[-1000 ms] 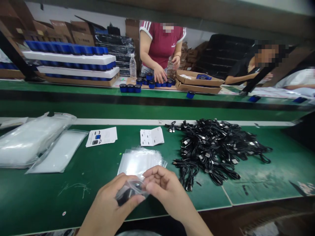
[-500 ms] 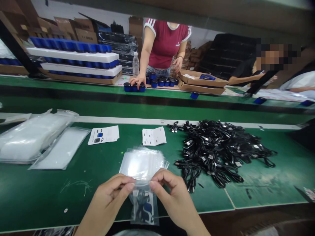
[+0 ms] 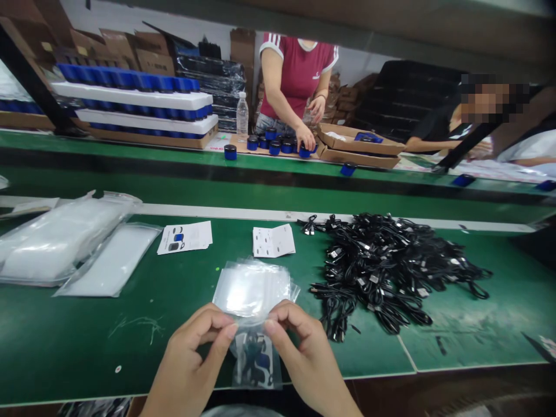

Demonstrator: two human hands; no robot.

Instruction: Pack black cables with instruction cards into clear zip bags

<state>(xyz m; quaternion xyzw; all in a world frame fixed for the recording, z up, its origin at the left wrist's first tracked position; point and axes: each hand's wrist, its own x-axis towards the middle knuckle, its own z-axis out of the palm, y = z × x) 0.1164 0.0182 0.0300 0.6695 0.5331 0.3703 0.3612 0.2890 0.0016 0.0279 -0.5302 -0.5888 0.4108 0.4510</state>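
As I watch through the head camera, a black cable pile [image 3: 382, 272] lies to the right of the hands, and a stack of clear bags [image 3: 251, 288] sits just behind them on the green workbench [image 3: 65, 347]. The left hand [image 3: 191, 353] and right hand [image 3: 302, 353] hold a clear plastic bag [image 3: 256, 360] near the bench's front edge, their fingers [image 3: 230, 331] pinched together on its top edge. Glare and the plastic leave its dark-and-blue contents [image 3: 254, 359] hard to make out.

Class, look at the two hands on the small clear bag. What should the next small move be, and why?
Probably run the fingers along the top edge of the clear plastic bag to close it. The left hand and right hand both pinch that edge, and the dark and blue contents already sit low in the bag.
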